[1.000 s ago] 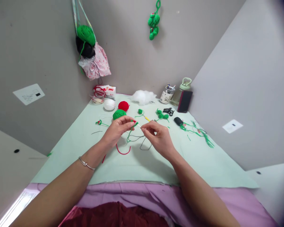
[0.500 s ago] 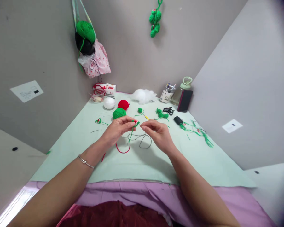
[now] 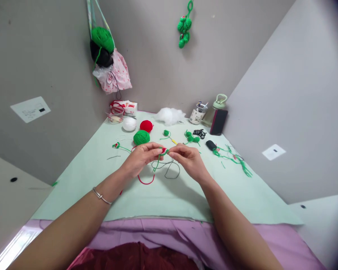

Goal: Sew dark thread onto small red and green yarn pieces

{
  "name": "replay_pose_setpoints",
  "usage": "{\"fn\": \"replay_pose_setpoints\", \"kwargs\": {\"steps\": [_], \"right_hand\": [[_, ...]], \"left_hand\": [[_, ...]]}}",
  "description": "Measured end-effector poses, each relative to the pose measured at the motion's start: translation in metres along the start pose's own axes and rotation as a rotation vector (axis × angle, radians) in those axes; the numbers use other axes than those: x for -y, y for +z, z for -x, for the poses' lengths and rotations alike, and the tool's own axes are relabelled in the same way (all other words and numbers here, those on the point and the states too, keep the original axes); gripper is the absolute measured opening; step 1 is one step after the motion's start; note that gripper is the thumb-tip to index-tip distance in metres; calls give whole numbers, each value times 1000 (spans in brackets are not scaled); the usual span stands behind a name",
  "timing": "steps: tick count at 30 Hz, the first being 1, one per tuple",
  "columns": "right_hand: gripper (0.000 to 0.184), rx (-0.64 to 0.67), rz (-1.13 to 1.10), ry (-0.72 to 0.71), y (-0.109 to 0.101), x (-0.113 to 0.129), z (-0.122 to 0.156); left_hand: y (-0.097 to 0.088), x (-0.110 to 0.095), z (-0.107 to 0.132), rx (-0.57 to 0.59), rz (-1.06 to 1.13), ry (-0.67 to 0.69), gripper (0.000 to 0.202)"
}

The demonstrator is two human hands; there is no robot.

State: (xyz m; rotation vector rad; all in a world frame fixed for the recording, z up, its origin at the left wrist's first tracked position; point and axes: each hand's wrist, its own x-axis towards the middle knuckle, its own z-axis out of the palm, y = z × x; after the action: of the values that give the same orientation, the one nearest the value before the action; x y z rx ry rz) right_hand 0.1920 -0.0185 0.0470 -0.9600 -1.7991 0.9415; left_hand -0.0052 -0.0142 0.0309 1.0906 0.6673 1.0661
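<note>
Between the thumb and fingers of my left hand (image 3: 146,155) is a small crocheted piece (image 3: 164,150), red with a white row and a green edge. A green yarn tail hangs down from it. My right hand (image 3: 187,157) is closed in a pinch at the piece's right edge; whatever its fingertips hold is too small to make out. Below and between the hands, a thin dark thread (image 3: 172,177) lies in loops on the table. A red strand of yarn (image 3: 146,183) curves on the table under my left hand.
Behind my hands are green (image 3: 141,137), red (image 3: 146,126) and white (image 3: 129,123) yarn balls, white stuffing (image 3: 170,116) and a yellow-handled hook (image 3: 174,141). At the right stand a pen cup (image 3: 197,115), bottle (image 3: 211,117) and phone (image 3: 218,122), near green yarn scraps (image 3: 239,159).
My right fingertips have come up against the crocheted piece's right edge, where a small gap was before. The piece has turned, showing more of its red face. The view has shifted slightly.
</note>
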Motion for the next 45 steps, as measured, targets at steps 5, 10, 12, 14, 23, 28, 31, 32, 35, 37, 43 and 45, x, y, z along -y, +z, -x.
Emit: {"fn": "replay_pose_setpoints", "kwargs": {"steps": [5,10,12,14,23,28,31,32,35,37,43,45], "right_hand": [[22,30,-61,120,3,-2,-2],[26,128,-94,166,9,-5,-3],[26,137,-132,182,13,-8,-2],[26,132,-180,206,16,-10,-2],[26,72,-160,215,13,-1,-2],[26,76,-121,183,10,-3,-2],[29,95,-71,162,7,-4,-1],[29,97,-52,153,6,-4,-1],[29,109,-3,115,2,-5,-1],[29,136,21,87,-1,-5,-2],[29,199,-2,64,-7,-7,-2],[28,191,-27,67,-7,-9,-3]], "left_hand": [[2,1,0,-58,51,17,18],[-1,7,-3,-86,-51,3,22],[-1,8,-3,-90,-78,-11,23],[-1,8,-4,-91,-72,-17,23],[-3,10,-6,-102,3,-11,25],[-5,10,-6,-80,47,-21,25],[-7,10,-6,-79,75,-20,24],[-7,9,-6,-79,82,-19,24],[-9,8,-6,-79,95,-21,25],[-9,8,-6,-77,101,-25,25],[-11,7,-6,-44,140,-33,22],[-12,7,-7,-32,151,-42,21]]}}
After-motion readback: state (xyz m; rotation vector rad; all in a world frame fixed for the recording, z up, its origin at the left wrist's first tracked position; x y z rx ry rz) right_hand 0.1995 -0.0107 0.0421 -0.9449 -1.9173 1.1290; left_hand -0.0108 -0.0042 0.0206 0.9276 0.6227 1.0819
